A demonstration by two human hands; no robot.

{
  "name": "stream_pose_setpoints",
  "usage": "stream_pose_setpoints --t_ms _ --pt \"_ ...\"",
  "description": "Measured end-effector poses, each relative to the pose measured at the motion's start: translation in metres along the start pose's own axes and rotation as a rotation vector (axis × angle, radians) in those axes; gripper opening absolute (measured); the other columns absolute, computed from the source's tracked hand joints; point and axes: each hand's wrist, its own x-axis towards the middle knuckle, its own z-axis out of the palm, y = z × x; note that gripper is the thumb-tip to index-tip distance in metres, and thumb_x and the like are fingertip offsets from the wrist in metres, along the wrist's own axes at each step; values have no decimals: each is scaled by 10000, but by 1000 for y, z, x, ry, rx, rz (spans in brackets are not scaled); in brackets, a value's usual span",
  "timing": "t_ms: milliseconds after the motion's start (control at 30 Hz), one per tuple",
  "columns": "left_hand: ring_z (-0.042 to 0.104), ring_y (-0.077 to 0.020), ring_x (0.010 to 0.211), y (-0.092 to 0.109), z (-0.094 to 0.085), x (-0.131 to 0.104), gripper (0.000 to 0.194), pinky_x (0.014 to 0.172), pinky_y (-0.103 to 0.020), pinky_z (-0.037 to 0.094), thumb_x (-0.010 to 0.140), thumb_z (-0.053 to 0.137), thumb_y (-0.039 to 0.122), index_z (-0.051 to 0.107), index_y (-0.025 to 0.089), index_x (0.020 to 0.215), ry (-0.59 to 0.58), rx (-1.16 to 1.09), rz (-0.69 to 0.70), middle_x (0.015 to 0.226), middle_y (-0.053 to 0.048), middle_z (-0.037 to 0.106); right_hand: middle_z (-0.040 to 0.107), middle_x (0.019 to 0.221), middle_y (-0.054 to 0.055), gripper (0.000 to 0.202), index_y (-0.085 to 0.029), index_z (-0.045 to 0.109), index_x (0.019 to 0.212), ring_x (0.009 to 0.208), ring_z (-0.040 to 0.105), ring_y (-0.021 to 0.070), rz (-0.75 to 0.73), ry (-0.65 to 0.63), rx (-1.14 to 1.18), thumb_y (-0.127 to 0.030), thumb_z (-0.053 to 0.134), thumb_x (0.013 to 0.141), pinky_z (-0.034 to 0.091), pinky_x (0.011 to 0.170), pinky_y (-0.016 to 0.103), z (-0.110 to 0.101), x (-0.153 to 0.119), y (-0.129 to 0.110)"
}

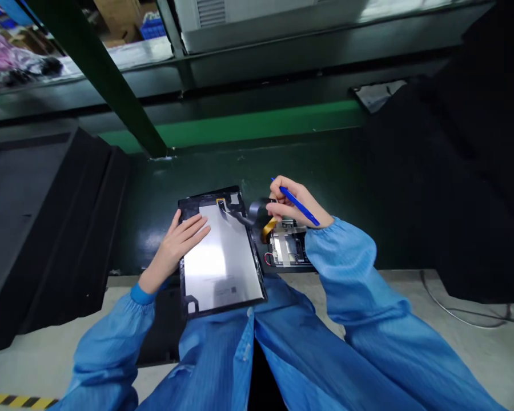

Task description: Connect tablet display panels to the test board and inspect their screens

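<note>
My left hand lies with its fingers stretched out on the silvery back of a tablet display panel. The panel has a black frame and leans toward my lap over the bench edge. My right hand is closed around a slim blue pry stick, which slants across it. At those fingertips a dark flex ribbon, blurred, curves over from the panel's top edge. An orange-gold flex cable hangs just below the fingers. Whether they pinch either ribbon, I cannot tell. Under that hand lies an opened tablet body with exposed parts, partly covered by my sleeve.
A dark green bench top bears the work. Black covered bulks stand left and right. A green post rises at the back left. A flat silvery piece lies at the back right. A cable runs at the lower right.
</note>
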Motion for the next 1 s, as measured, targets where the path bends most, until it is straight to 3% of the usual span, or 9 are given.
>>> stream_pose_setpoints --t_ms 167,267,333,400,467,567,633,700,1000 --pt "361 -283 1514 -13 14 -6 578 1238 -676 184 1018 413 51 449 298 1538 -97 65 -59 1557 -159 508 613 724 -55 464 -242 345 826 546 561 76 -13 -58 64 -414 775 854 479 525 215 1 -22 -11" --pt "232 -307 1558 -14 3 -6 665 1221 -676 229 966 315 -50 476 276 1523 -256 79 -155 1654 -172 348 672 786 -19 355 -240 366 854 649 640 114 -42 -59 -87 -341 703 906 522 641 257 10 -29 -12" --pt "201 -317 1564 -8 -7 1 737 1212 -676 252 899 266 -104 518 252 1494 -305 68 -236 1668 -163 324 686 791 -10 273 -239 380 866 698 666 130 -55 -64 -208 -294 638 938 516 689 269 20 -30 -12" --pt "268 -321 1551 5 -12 14 684 1219 -662 253 888 310 -69 552 208 1464 -238 -7 -284 1628 -164 407 682 777 -12 224 -241 381 865 696 664 135 -67 -98 -283 -264 586 951 497 683 266 32 -29 -12" --pt "448 -319 1468 23 -9 33 525 1226 -608 289 916 435 51 610 162 1399 -86 -159 -313 1497 -168 579 673 764 -18 204 -244 374 858 668 646 131 -84 -146 -324 -256 557 949 473 654 255 43 -27 -11" --pt "717 -263 1075 48 5 58 292 1094 -479 480 873 554 156 757 178 1082 37 -430 -460 1078 -98 789 652 728 -35 186 -248 376 857 615 606 121 -83 -194 -362 -260 542 941 427 602 234 55 -25 -7" --pt "713 -218 839 56 14 68 192 883 -384 556 820 571 168 757 198 861 16 -585 -560 861 -59 769 640 706 -43 181 -249 380 858 607 598 120 -77 -214 -364 -259 543 937 409 586 224 59 -24 -5" --pt "667 -201 760 58 19 72 128 743 -333 527 778 597 189 724 201 766 3 -694 -599 784 -48 722 647 715 -42 181 -249 378 858 624 606 119 -84 -225 -343 -253 540 938 418 602 219 60 -24 -5" --pt "591 -187 808 52 15 74 93 765 -323 464 757 620 168 589 205 677 -92 -903 -495 814 -21 623 594 684 -66 201 -245 374 838 561 477 89 -138 -256 -309 -255 532 961 376 584 207 64 -21 -3"
